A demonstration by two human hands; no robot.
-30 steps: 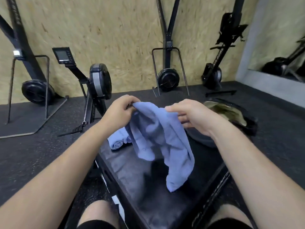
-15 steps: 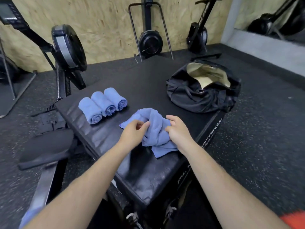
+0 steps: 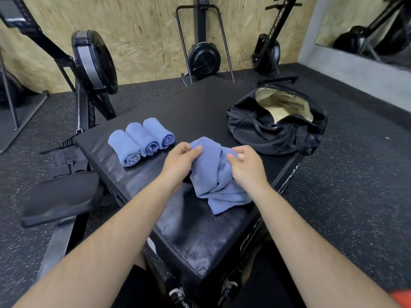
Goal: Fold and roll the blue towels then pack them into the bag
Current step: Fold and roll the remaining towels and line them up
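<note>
One loose blue towel (image 3: 213, 181) sits bunched up mid-top of the black padded box (image 3: 200, 236), with both hands on it. The left hand (image 3: 180, 161) pinches its upper left edge between thumb and curled fingers. The right hand (image 3: 246, 165) pinches the upper right edge the same way, and the two hands are close but apart. Three rolled towels (image 3: 140, 141) lie side by side on the box's far left, and the black bag (image 3: 275, 130) gapes open at its far right corner. Lettering on the box's side is too skewed to read. The rower (image 3: 278, 23) behind the box reads "AIR ROWE"-something.
</note>
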